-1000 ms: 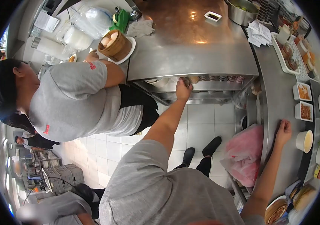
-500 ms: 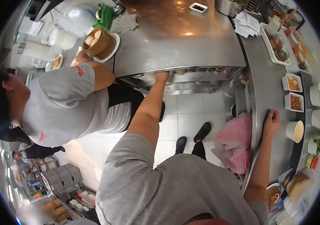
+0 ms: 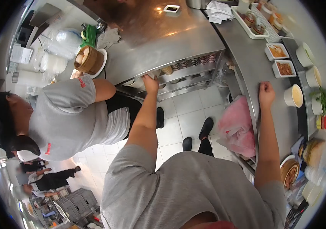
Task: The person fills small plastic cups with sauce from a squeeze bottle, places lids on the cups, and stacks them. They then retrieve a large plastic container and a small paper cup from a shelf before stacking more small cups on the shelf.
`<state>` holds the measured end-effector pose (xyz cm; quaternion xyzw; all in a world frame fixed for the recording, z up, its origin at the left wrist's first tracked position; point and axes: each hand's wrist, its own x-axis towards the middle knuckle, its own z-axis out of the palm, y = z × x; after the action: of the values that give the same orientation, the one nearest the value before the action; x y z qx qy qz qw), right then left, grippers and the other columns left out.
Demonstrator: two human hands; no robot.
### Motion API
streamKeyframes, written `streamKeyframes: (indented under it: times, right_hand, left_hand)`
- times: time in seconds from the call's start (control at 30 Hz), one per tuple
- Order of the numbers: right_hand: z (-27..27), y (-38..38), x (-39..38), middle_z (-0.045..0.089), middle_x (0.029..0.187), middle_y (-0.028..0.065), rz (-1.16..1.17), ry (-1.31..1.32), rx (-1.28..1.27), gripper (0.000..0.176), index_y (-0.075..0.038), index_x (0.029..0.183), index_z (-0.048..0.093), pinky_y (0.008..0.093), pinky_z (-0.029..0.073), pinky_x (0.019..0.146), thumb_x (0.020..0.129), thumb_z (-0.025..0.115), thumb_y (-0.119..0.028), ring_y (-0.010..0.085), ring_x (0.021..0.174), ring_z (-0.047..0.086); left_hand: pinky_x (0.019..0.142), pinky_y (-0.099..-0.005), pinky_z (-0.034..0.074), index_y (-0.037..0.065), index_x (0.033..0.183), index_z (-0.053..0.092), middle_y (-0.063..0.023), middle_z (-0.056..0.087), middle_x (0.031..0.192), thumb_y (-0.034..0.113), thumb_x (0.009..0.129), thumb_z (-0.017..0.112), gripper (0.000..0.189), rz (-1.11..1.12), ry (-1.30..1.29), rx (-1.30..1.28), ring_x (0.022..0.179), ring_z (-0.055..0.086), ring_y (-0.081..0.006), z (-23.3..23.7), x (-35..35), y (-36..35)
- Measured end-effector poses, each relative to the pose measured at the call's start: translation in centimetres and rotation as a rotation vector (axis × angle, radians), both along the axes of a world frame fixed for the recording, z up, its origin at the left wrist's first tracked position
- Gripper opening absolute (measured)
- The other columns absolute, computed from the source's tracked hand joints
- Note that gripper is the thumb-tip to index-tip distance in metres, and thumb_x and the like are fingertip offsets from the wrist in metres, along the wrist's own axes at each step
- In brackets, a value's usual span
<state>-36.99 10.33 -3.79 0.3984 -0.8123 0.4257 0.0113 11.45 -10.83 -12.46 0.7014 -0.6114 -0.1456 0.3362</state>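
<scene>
My left hand (image 3: pixel 150 83) reaches into the shelf (image 3: pixel 188 71) under the steel counter, its fingers closed beside pale dishes. What it grips is too small and partly hidden to name. Stacked small cups (image 3: pixel 193 61) stand on that shelf to its right. My right hand (image 3: pixel 266 93) rests on the side counter (image 3: pixel 247 78), fingers curled into a loose fist with nothing visible in them. A cup with yellowish contents (image 3: pixel 293 95) is to the right of this hand. Two white square dishes of food (image 3: pixel 284 68) lie farther back.
At the left, a co-worker (image 3: pixel 63 110) in a grey shirt has a hand near a bamboo steamer (image 3: pixel 90 61) on a white plate. A pink bag (image 3: pixel 237 126) bulges below the side counter. Behind are other people and grey crates (image 3: pixel 77 206).
My left hand has drawn back somewhat from under the counter edge, so its fingers now show. The view has shifted, and the right hand still rests on the counter.
</scene>
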Motion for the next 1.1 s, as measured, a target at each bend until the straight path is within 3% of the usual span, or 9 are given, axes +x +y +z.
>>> streamKeyframes:
  times: [0.17, 0.27, 0.4, 0.47, 0.57, 0.67, 0.83, 1.0, 1.1]
  right_hand:
    - [-0.1, 0.6, 0.7, 0.065, 0.072, 0.0101, -0.042, -0.003, -0.040, 0.015, -0.006, 0.086, 0.066, 0.0333, 0.049, 0.064, 0.081, 0.064, -0.020, 0.0219, 0.066, 0.063]
    - [-1.0, 2.6, 1.7, 0.064, 0.068, 0.0095, -0.063, -0.083, -0.146, 0.015, -0.005, 0.085, 0.065, 0.0332, 0.048, 0.062, 0.080, 0.064, -0.019, 0.0216, 0.063, 0.061]
    - [-0.7, 7.6, 4.0, 0.061, 0.064, 0.0090, -0.072, -0.129, -0.139, 0.015, -0.005, 0.081, 0.064, 0.0344, 0.047, 0.059, 0.080, 0.063, -0.020, 0.0216, 0.059, 0.058]
    - [0.1, 9.5, 4.9, 0.061, 0.064, 0.0095, -0.084, -0.116, -0.047, 0.017, -0.004, 0.079, 0.062, 0.0351, 0.046, 0.058, 0.081, 0.063, -0.021, 0.0223, 0.058, 0.058]
    - [1.6, 12.4, 5.8, 0.061, 0.065, 0.0110, -0.108, -0.030, 0.067, 0.019, -0.004, 0.077, 0.060, 0.0369, 0.046, 0.058, 0.082, 0.062, -0.023, 0.0253, 0.059, 0.059]
    - [2.0, 13.6, 6.8, 0.061, 0.066, 0.0126, -0.122, 0.072, 0.056, 0.022, -0.004, 0.078, 0.058, 0.0396, 0.046, 0.058, 0.084, 0.061, -0.025, 0.0302, 0.061, 0.060]
    - [1.7, 12.6, 6.6, 0.061, 0.070, 0.0146, -0.145, 0.197, 0.171, 0.020, -0.006, 0.081, 0.055, 0.0434, 0.046, 0.059, 0.085, 0.060, -0.024, 0.0355, 0.065, 0.059]
    - [3.5, 12.3, 7.4, 0.058, 0.066, 0.0138, -0.122, 0.216, 0.206, 0.022, -0.006, 0.078, 0.050, 0.0437, 0.045, 0.058, 0.086, 0.060, -0.024, 0.0348, 0.062, 0.057]
    - [3.6, 12.2, 7.7, 0.057, 0.066, 0.0140, -0.134, 0.244, 0.214, 0.022, -0.006, 0.079, 0.049, 0.0442, 0.044, 0.058, 0.086, 0.061, -0.024, 0.0355, 0.062, 0.057]
  left_hand:
    - [0.092, -0.0479, 0.044, 0.001, 0.145, 0.014, -0.0315, 0.043, 0.126, 0.022, 0.076, 0.072, 0.092, -0.457, -0.210, 0.283, 0.111, 0.048, -0.0465, -6.3, 0.4, 15.0]
    - [0.098, -0.0437, 0.042, -0.002, 0.137, 0.036, -0.0321, 0.045, 0.129, 0.036, 0.077, 0.073, 0.080, -0.965, -0.128, 0.658, 0.122, 0.045, -0.0436, -7.4, 1.2, 24.4]
    - [0.090, -0.0416, 0.047, -0.001, 0.131, 0.044, -0.0193, 0.059, 0.113, 0.038, 0.083, 0.067, 0.066, -0.740, 0.135, 0.724, 0.105, 0.057, -0.0357, -9.7, 2.0, 19.1]
    - [0.079, -0.0440, 0.050, 0.007, 0.133, 0.040, -0.0080, 0.054, 0.102, 0.048, 0.085, 0.064, 0.067, -0.480, 0.899, 0.805, 0.093, 0.054, -0.0215, -6.3, 1.7, 12.7]
    - [0.080, -0.0510, 0.050, 0.004, 0.144, 0.021, -0.0177, 0.045, 0.116, 0.061, 0.086, 0.053, 0.087, -0.156, 1.275, 0.744, 0.096, 0.053, -0.0299, -0.7, -0.7, 5.3]
    - [0.094, -0.0584, 0.040, 0.004, 0.147, 0.010, -0.0228, 0.034, 0.135, 0.072, 0.081, 0.048, 0.102, 0.185, 1.635, 0.762, 0.114, 0.044, -0.0403, 2.2, -2.9, 1.0]
    - [0.109, -0.0621, 0.005, 0.015, 0.147, 0.023, -0.0109, 0.026, 0.151, 0.067, 0.080, 0.044, 0.088, -0.118, 1.865, 0.604, 0.141, 0.017, -0.0348, 0.2, -5.3, -2.9]
    - [0.087, -0.0484, 0.045, 0.012, 0.121, 0.054, -0.0100, 0.057, 0.119, 0.054, 0.084, 0.049, 0.056, 0.018, 1.841, 0.397, 0.104, 0.055, -0.0265, -3.0, -6.6, -6.1]
    - [0.060, -0.0353, 0.051, 0.010, 0.094, 0.062, -0.0059, 0.065, 0.086, 0.041, 0.087, 0.055, 0.033, -0.074, 2.093, 0.403, 0.070, 0.060, -0.0199, -3.7, -6.0, -7.7]
